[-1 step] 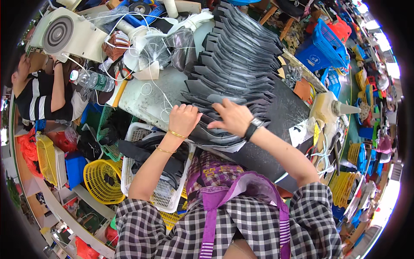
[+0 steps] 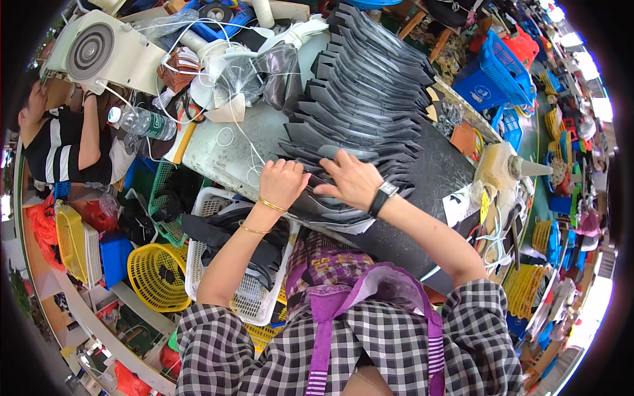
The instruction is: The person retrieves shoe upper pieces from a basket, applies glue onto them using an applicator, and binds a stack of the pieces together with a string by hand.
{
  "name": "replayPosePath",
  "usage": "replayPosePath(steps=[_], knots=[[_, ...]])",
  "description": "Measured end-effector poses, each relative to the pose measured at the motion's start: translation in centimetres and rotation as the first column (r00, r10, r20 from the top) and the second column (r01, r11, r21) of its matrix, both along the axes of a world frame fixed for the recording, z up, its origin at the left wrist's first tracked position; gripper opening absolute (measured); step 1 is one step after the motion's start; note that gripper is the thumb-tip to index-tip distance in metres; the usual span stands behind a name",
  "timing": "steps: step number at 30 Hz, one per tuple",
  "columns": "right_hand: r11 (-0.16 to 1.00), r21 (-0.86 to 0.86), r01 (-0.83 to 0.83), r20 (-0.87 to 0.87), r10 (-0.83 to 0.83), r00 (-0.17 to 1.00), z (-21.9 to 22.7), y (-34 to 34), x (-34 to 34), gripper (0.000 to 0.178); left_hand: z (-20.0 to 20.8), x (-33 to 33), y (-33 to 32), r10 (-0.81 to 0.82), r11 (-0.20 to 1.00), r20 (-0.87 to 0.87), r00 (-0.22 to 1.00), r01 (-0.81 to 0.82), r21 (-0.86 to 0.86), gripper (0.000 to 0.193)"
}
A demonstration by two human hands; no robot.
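Note:
A long overlapping row of thin black flat pieces (image 2: 360,99), perhaps leather or a similar sheet, runs from the far end of the table down to me. My left hand (image 2: 284,185) is closed at the left ends of the nearest pieces, fingers curled and thumb pressed alongside; its fingertips are partly hidden. Over the same near pieces lies my right hand (image 2: 355,183), its fingers stretched out and the thumb apart from them. Several nearest black pieces (image 2: 330,210) show beneath and between both hands.
A white basket (image 2: 191,270) holding black material stands left of my lap, beside a yellow basket (image 2: 158,280). On the table are a water bottle (image 2: 148,123), a beige machine (image 2: 119,56) and a beige container with a nozzle (image 2: 495,165). A co-worker (image 2: 69,142) sits at far left.
My right hand has shifted very slightly to the left over the black pieces. The left hand stays in place.

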State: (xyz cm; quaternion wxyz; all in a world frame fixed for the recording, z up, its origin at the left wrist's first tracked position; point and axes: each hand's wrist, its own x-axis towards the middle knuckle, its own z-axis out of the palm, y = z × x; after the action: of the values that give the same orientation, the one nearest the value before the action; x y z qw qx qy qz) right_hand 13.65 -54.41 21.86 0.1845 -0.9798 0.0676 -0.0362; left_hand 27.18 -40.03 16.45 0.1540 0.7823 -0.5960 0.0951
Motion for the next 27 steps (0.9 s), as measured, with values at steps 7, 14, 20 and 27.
replayPosePath(steps=[7, 14, 20, 27], knots=[[0.972, -0.182, -0.146, 0.169, 0.177, 0.970, -3.2, 1.5, 2.6, 0.015, 0.8, 0.5, 0.9, -0.021, 0.999, -0.037, 0.999, 0.019, -0.042, 0.016], [0.991, -0.098, -0.094, 0.102, 0.104, 0.989, -3.6, 1.3, 3.3, 0.016, 1.1, 0.8, 1.4, -0.043, 0.998, -0.311, 0.950, 0.029, -0.052, 0.011], [0.846, 0.534, -0.017, 0.183, -0.096, 0.978, -2.6, 0.7, 0.8, 0.020, 2.7, 0.0, 0.4, -0.143, 0.989, -0.656, 0.741, 0.091, -0.114, 0.013], [0.924, 0.259, 0.282, -0.102, -0.265, 0.959, -2.9, -6.6, -6.1, 0.017, 2.4, 1.6, 0.6, -0.140, 0.990, -0.638, 0.758, 0.126, -0.067, 0.011]])
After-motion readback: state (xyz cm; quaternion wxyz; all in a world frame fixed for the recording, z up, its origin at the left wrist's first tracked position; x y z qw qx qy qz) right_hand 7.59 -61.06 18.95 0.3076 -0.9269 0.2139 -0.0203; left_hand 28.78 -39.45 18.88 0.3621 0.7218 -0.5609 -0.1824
